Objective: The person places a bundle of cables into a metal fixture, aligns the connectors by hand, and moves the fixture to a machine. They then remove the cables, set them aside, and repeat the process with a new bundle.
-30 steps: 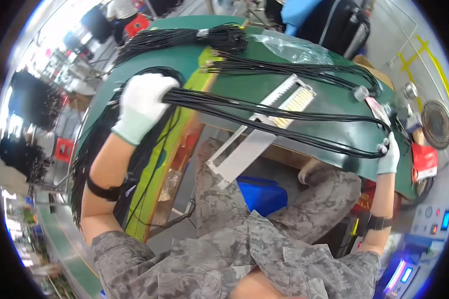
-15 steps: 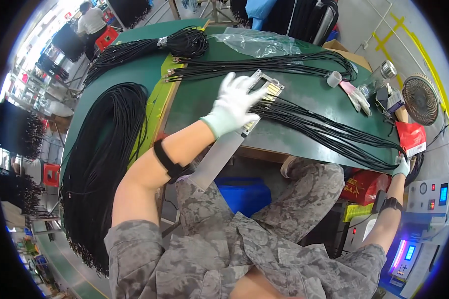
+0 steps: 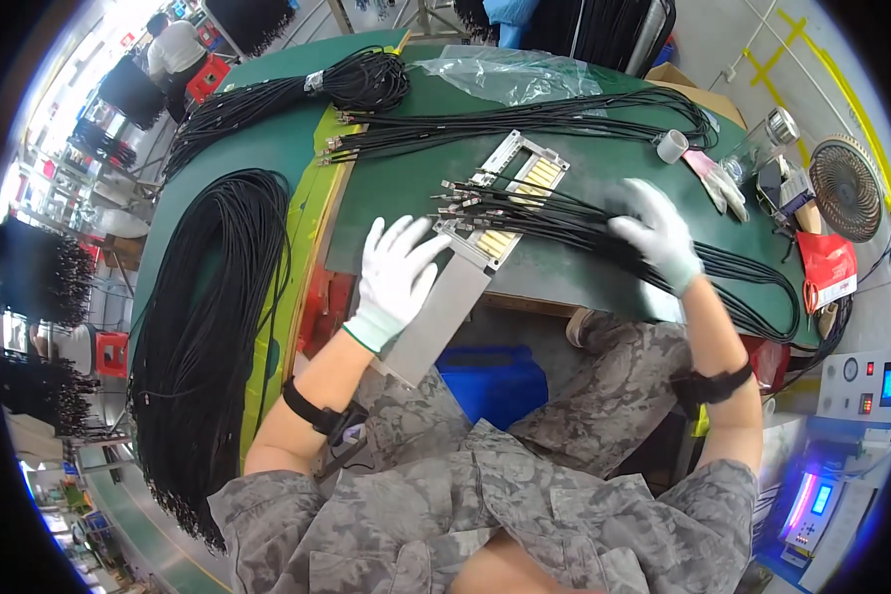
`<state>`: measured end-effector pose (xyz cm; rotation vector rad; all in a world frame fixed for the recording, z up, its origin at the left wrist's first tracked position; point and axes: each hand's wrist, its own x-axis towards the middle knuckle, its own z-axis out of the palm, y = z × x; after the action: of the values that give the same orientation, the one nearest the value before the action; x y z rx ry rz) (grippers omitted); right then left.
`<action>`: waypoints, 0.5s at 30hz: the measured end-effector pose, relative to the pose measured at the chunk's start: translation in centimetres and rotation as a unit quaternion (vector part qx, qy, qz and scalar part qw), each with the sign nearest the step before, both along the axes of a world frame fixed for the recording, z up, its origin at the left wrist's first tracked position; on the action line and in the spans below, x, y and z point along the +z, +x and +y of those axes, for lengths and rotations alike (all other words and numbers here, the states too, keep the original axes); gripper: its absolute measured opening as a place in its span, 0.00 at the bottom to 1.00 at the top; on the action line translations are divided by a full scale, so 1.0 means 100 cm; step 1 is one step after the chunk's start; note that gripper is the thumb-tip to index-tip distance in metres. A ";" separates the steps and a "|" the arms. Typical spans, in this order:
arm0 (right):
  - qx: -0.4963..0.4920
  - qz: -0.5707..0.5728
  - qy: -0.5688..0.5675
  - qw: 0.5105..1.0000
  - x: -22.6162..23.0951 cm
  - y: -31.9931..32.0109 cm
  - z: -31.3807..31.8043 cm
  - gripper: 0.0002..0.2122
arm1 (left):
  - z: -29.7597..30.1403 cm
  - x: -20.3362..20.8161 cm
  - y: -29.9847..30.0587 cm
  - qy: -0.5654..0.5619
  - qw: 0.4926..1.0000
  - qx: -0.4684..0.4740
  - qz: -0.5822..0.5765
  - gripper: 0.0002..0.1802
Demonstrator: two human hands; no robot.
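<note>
My gloved left hand [image 3: 398, 277] is held above the table's near edge with its fingers spread and nothing in it. Right beside its fingertips are the connector ends of a black cable bundle [image 3: 584, 236]. Those ends lie across a metal fixture [image 3: 495, 259] with yellowish slotted blocks. From the fixture the cables run to the right and loop back near the table's right end. My gloved right hand [image 3: 658, 238] is over the middle of this bundle, slightly blurred, its thumb and fingers apart. A flat grey plate [image 3: 431, 322] sticks out from the fixture toward me.
More black cables [image 3: 525, 124] lie across the back, beside a clear plastic bag [image 3: 515, 77]. A big cable coil [image 3: 208, 297] hangs over the left side. At the right are a white cup [image 3: 672, 147], a glove [image 3: 718, 186], a fan [image 3: 845, 188] and a red packet [image 3: 827, 265].
My left hand has moved off the fixture, left and toward me. My right hand has let go of the cables' far right end and come inward over the bundle. Connector ends now extend farther left.
</note>
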<state>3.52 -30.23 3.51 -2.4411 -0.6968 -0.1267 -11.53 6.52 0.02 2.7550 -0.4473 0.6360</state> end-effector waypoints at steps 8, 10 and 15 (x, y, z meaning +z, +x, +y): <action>0.066 0.020 -0.124 0.990 0.010 -0.026 0.112 0.32 | -0.061 -0.019 -0.038 -0.075 0.989 0.126 -0.006 0.25; 0.048 0.062 -0.143 0.987 0.009 -0.027 0.111 0.30 | -0.067 -0.025 -0.040 -0.081 0.987 0.139 -0.001 0.25; 0.107 0.177 -0.036 0.978 -0.002 -0.017 0.097 0.21 | -0.072 -0.032 -0.048 -0.101 0.982 0.159 0.009 0.28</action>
<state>1.81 -20.57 3.29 -2.3492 -0.8039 0.4149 -16.35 -0.73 -3.21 2.6533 0.0636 0.6864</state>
